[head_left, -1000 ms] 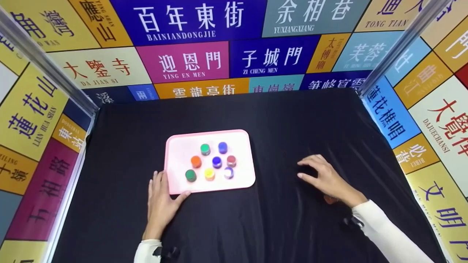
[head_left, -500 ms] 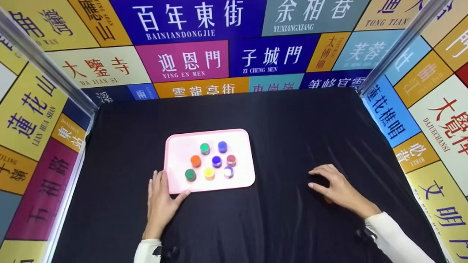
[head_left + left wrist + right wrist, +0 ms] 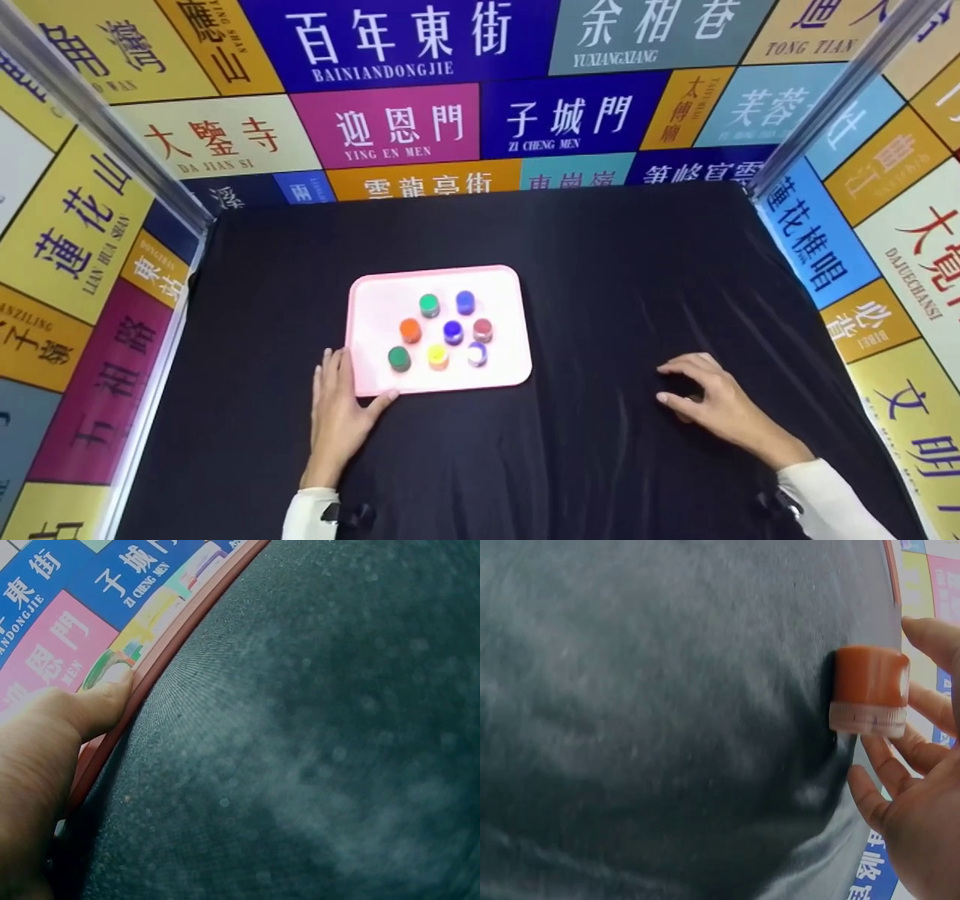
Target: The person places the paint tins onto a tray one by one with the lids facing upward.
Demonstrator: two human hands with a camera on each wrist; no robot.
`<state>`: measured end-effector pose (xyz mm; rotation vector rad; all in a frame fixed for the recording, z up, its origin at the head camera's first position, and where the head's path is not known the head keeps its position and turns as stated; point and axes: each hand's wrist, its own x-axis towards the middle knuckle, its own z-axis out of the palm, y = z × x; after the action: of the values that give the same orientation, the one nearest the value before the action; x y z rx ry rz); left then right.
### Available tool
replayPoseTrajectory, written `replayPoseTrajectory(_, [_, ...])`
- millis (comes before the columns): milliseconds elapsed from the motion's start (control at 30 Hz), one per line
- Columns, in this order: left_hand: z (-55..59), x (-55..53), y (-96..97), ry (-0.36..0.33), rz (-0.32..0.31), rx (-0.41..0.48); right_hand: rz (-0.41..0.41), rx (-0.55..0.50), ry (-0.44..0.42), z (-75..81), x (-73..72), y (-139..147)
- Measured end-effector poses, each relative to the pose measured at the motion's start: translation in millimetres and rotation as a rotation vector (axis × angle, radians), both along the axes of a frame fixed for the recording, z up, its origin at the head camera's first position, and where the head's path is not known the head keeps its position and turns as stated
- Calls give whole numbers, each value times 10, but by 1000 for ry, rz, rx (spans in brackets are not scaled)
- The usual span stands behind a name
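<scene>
A pink-rimmed white tray (image 3: pixel 360 315) carries several small jars, among them a green jar (image 3: pixel 399 358), a yellow jar (image 3: pixel 437 356) and an orange jar (image 3: pixel 410 330). My left hand (image 3: pixel 341 416) rests at its near left corner, fingers along the left side and thumb over the front rim. The thumb (image 3: pixel 112 686) lies on the rim in the left wrist view. Right of the tray, my right hand (image 3: pixel 720 401) has loosely bent fingers. Another orange jar (image 3: pixel 870 679), with a clear ribbed end, is close by those fingers; the hand covers it in the head view. No firm grip shows.
A black cloth (image 3: pixel 600 262) covers the table and wrinkles near the front. Panels (image 3: pixel 405 120) printed with large characters stand around the back and sides, joined by metal posts (image 3: pixel 817 97). Cloth lies between the tray and my right hand.
My right hand has moved right and towards me, its fingers still loosely bent. My left hand stays at the tray corner. The head view has shifted slightly.
</scene>
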<state>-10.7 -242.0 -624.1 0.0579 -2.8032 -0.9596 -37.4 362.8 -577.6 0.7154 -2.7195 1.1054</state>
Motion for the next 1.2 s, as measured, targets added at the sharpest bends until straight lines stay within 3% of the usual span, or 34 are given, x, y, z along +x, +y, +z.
replayPoseTrajectory(200, [-26, 1, -9, 33, -1, 3, 67, -33, -12, 40, -10, 85])
replayPoseTrajectory(433, [-49, -34, 67, 52, -29, 5, 101, -57, 28, 30, 103, 304])
replayPoseTrajectory(700, [-47, 12, -27, 28, 7, 7, 64, -75, 65, -115, 256, 378])
replayPoseTrajectory(1200, [-3, 18, -26, -2, 7, 16, 4, -69, 84, -140, 325, 329])
